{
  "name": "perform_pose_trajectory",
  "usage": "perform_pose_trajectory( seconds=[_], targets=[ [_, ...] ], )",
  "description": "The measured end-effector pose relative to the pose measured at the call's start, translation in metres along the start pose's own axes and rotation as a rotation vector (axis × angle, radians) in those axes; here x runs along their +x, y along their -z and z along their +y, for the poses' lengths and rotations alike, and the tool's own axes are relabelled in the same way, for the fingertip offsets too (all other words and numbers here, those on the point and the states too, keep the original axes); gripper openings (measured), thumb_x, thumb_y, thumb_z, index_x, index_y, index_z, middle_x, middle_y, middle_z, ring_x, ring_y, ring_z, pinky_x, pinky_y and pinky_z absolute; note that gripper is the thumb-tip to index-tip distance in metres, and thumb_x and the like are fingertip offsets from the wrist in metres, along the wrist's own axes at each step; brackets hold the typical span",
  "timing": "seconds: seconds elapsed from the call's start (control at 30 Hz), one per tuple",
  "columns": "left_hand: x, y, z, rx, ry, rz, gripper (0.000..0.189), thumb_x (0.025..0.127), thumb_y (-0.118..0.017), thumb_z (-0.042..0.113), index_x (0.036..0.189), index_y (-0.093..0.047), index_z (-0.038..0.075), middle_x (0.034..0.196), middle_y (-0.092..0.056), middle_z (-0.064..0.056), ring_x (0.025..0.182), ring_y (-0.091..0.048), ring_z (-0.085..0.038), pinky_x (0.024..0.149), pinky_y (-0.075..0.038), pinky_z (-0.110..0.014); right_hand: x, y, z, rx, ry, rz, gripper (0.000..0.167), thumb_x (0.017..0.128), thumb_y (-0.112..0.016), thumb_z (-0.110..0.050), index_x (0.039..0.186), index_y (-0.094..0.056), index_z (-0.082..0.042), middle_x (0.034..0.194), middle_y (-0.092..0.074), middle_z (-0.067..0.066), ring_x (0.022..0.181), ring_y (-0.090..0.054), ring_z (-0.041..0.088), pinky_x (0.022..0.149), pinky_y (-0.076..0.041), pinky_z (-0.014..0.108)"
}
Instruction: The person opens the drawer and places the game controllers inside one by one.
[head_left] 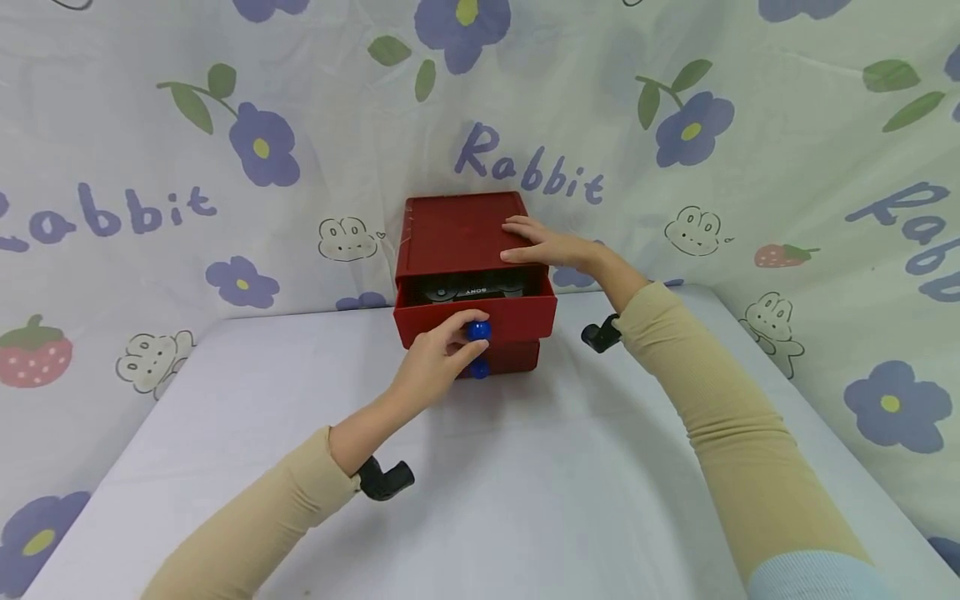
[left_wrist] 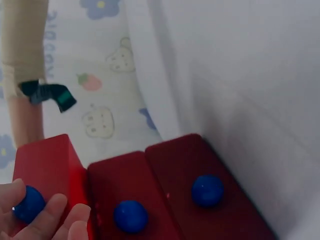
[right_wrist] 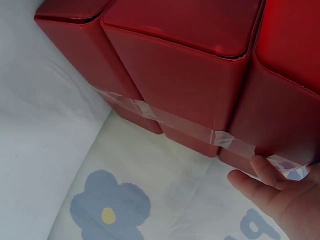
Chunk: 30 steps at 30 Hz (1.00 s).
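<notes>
A red cabinet [head_left: 461, 233] with stacked drawers stands at the back of the table. Its top drawer [head_left: 517, 319] is partly pulled out, and a black SONY-marked game controller [head_left: 477, 289] shows inside. My left hand [head_left: 429, 364] pinches the round blue knob [head_left: 478, 330] of that drawer. In the left wrist view the fingers lie around the same knob [left_wrist: 28, 206]. My right hand [head_left: 553, 248] rests on the cabinet's top near its right edge, fingers extended. Two lower drawers with blue knobs [left_wrist: 131, 216] are pushed in.
A white cloth [head_left: 525, 500] covers the table. Behind the cabinet hangs a patterned curtain [head_left: 345, 150] with flowers and rabbits. Clear tape [right_wrist: 185, 125] runs across the cabinet's side. A black wrist camera [head_left: 386, 481] is strapped at the left wrist, another [head_left: 600, 336] at the right.
</notes>
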<state>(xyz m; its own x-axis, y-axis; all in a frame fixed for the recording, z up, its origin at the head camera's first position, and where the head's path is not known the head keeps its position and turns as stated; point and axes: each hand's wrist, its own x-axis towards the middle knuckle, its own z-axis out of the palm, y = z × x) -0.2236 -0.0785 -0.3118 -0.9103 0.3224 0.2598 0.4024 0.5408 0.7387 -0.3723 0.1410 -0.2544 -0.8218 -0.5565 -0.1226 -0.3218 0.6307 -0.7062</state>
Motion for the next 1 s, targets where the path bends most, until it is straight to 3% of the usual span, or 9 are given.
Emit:
perform_pose_trajectory(
  seconds=[0.4,0.8,1.0],
  targets=[
    [0.025,0.003,-0.01,0.002,0.024,-0.006,0.037,0.091,-0.056,0.021,0.128,-0.049,0.019,0.113,-0.062,-0.011,0.099,-0.061,-0.025,0.084,-0.05,-0.039,0.0,0.0,0.0,-0.005,0.005,-0.005,0.073,0.089,-0.05,-0.042,0.148,-0.011,-0.022,0.154,0.006,-0.005,0.14,0.005,0.02,0.109,-0.009,0.055],
    [0.036,0.004,-0.013,0.033,0.018,0.008,0.037,0.092,-0.054,0.024,0.129,-0.049,0.02,0.105,-0.064,-0.009,0.095,-0.06,-0.022,0.076,-0.048,-0.036,-0.001,0.001,-0.003,-0.017,-0.008,-0.009,0.074,0.089,-0.05,-0.043,0.148,-0.011,-0.021,0.154,0.006,-0.006,0.14,0.007,0.019,0.11,-0.009,0.054],
    [0.039,0.005,-0.014,0.032,0.033,0.0,0.037,0.092,-0.054,0.025,0.129,-0.048,0.021,0.108,-0.063,-0.009,0.098,-0.06,-0.022,0.081,-0.049,-0.038,0.0,0.001,-0.001,-0.014,-0.004,-0.017,0.075,0.089,-0.05,-0.043,0.148,-0.011,-0.021,0.153,0.007,-0.006,0.14,0.008,0.019,0.11,-0.008,0.054]
  ],
)
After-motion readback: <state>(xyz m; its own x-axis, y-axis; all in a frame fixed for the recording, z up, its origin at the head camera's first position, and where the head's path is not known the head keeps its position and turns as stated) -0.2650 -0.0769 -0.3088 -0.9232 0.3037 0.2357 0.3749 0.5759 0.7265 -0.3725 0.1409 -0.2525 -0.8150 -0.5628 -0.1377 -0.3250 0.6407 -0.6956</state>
